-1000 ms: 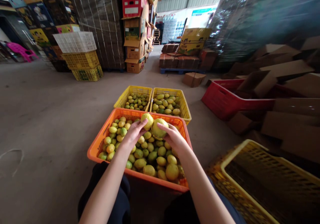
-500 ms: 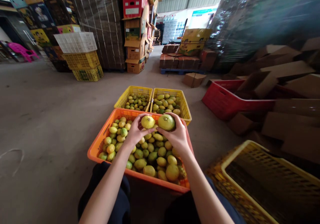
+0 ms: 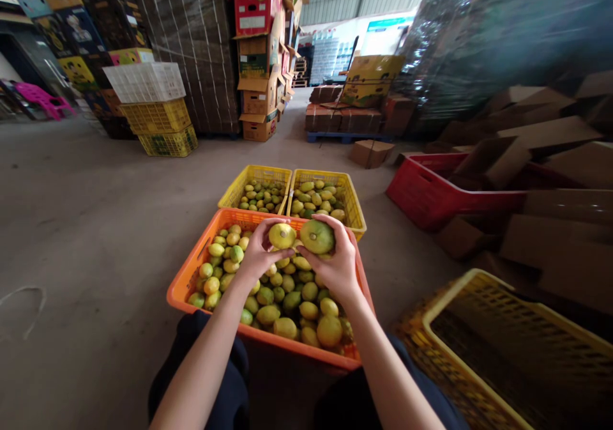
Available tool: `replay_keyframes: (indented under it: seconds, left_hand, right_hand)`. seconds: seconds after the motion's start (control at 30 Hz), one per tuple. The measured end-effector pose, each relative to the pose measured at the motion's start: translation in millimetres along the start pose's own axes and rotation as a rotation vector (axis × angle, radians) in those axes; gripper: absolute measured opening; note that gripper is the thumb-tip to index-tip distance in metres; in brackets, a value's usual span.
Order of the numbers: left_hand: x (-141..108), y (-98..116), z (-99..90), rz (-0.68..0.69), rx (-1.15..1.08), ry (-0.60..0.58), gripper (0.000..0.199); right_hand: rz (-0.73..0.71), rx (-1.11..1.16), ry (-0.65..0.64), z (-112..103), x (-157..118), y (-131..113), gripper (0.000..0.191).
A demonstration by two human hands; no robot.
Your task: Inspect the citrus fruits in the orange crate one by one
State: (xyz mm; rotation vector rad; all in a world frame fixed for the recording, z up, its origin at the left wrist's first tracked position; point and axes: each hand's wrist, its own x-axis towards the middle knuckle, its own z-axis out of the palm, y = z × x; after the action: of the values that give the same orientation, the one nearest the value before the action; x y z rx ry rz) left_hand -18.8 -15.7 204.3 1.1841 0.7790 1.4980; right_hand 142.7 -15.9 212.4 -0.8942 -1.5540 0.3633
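Head view | left hand [image 3: 256, 254]: yellow fruit [image 3: 281, 235] | right hand [image 3: 338, 261]: green fruit [image 3: 317, 236], underside hidden

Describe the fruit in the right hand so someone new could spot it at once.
Find the orange crate nearest the person, heaped with yellow-green fruit. Two hands are raised over its far edge; the right hand grips the larger fruit. It is greener and bigger than the yellow fruit in the left hand.

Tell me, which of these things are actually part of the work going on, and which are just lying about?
In use: left hand holding a yellow fruit; right hand holding a greener fruit; orange crate; two yellow crates of fruit beyond.

Lying about: red crate, cardboard boxes, white basket, empty yellow crate.
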Motion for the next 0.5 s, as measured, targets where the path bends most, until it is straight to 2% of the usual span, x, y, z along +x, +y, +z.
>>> replay_keyframes:
  seconds: [0.07, 0.2, 0.4, 0.5]
  left_hand:
    - [-0.8, 0.6, 1.6, -0.087, -0.004, 0.062, 0.056]
    - [0.1, 1.2, 4.3, -0.317, -0.111, 0.131, 0.05]
    - [4.4, 3.5, 2.7, -0.646, -0.206, 0.182, 0.05]
    - [6.4, 1.5, 0.8, -0.769, -0.257, 0.216, 0.051]
  right_hand:
    - [0.167, 0.104, 0.031, 0.1, 0.7, -4.9, 0.052]
    - [0.671, 0.479, 0.139, 5.8, 2.8, -10.9, 0.037]
    - [1.236, 0.915, 0.069, 15.1, 5.5, -2.5, 0.031]
    - [1.391, 1.047, 0.078, 16.1, 5.0, 1.2, 0.029]
